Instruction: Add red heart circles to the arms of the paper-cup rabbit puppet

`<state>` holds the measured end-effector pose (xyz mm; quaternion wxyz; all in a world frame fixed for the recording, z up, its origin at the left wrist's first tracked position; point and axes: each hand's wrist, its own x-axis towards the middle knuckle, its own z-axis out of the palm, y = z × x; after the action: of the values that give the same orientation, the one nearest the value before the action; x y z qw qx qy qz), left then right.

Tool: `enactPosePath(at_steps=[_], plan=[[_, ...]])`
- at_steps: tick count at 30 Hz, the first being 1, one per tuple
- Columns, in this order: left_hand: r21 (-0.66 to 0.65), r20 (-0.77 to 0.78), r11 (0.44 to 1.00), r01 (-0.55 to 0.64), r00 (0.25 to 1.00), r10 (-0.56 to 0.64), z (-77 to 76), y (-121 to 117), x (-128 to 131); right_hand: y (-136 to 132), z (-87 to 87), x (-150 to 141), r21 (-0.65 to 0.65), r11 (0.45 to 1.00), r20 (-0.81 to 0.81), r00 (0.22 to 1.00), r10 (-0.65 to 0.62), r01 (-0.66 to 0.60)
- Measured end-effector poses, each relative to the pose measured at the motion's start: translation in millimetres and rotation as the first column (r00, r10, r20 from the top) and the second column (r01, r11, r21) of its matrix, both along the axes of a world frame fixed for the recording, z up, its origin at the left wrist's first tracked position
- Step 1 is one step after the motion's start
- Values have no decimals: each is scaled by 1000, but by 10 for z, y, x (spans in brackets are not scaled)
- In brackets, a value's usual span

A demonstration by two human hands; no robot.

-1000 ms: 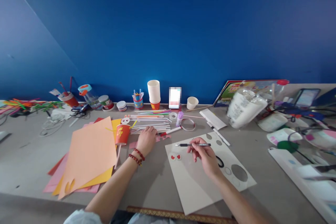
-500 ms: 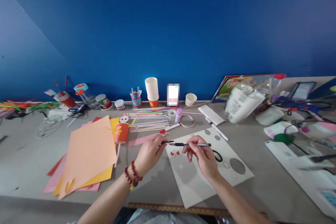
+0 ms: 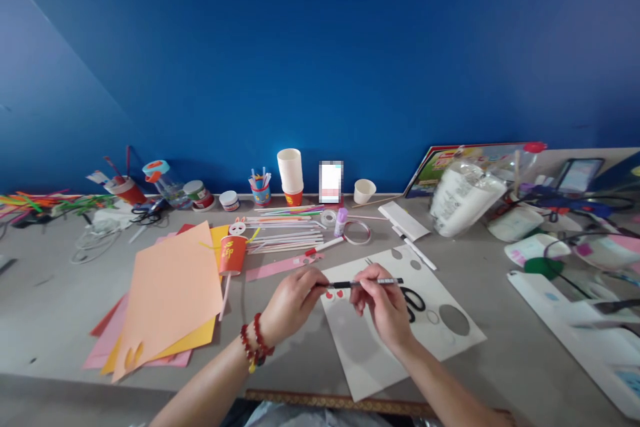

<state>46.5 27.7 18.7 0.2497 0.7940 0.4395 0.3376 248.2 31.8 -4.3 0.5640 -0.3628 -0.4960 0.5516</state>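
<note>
My right hand [image 3: 383,300] pinches a thin black pen [image 3: 367,282] and holds it level above a white sheet [image 3: 370,347] with round holes cut in it. My left hand [image 3: 293,300], with a red bead bracelet at the wrist, is closed on the pen's left end, which looks like its cap. Two small red-and-white round pieces [image 3: 334,294] lie on the sheet just under the pen. Black scissors [image 3: 414,300] rest on the sheet to the right of my right hand.
A stack of peach, yellow and pink paper [image 3: 165,297] lies at left, with an orange cup on a stick [image 3: 233,255] beside it. Straws [image 3: 285,237], tape rolls, cups [image 3: 293,177] and jars line the blue wall. Bags, plates and a white board [image 3: 575,333] crowd the right.
My left hand left the straws, came right and closed on the pen's left end. The right hand kept the pen and shifted slightly down and left.
</note>
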Motion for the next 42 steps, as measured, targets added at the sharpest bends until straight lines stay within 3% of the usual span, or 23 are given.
enactPosePath(at_steps=[8,10,12,14,16,19,21,22,23,27,31,36,40,42], plan=[[-8,98,1000,18,995,-17,-96,-87,87,-38,-102,-72,125,991,-33,998,-54,58],[-64,67,997,53,997,-48,-103,-81,78,21,-89,17,142,990,99,995,12,-26],[-93,4,995,40,999,-40,-100,-49,-32,126,-51,165,197,972,337,940,56,-128],[-19,-58,993,-115,992,114,-104,-3,-280,260,-7,346,367,916,584,806,-92,-161],[108,-59,914,-391,915,398,-138,31,-652,398,8,522,528,832,720,608,-335,-167],[159,82,652,-741,668,740,-275,45,-1273,582,-71,711,614,745,785,303,-540,-261],[43,150,497,-866,498,854,-411,50,-1581,688,-178,766,605,724,792,160,-589,-331],[-44,163,461,-887,448,879,-483,57,-1679,737,-235,775,593,723,792,98,-602,-353],[-117,160,449,-886,429,889,-552,70,-1739,781,-289,775,581,726,791,43,-611,-368],[-193,96,501,-844,491,866,-731,155,-1730,900,-417,751,525,753,790,-101,-605,-397],[-211,48,530,-821,533,845,-751,234,-1680,906,-424,768,498,766,793,-145,-592,-406],[-243,79,537,-808,536,841,-741,232,-1647,741,-384,804,523,770,798,-108,-593,-366],[-302,301,568,-765,489,819,-661,108,-1415,519,-367,772,542,774,821,8,-571,-328],[-323,450,653,-685,495,743,-570,21,-1212,409,-332,712,575,759,815,127,-566,-307]])
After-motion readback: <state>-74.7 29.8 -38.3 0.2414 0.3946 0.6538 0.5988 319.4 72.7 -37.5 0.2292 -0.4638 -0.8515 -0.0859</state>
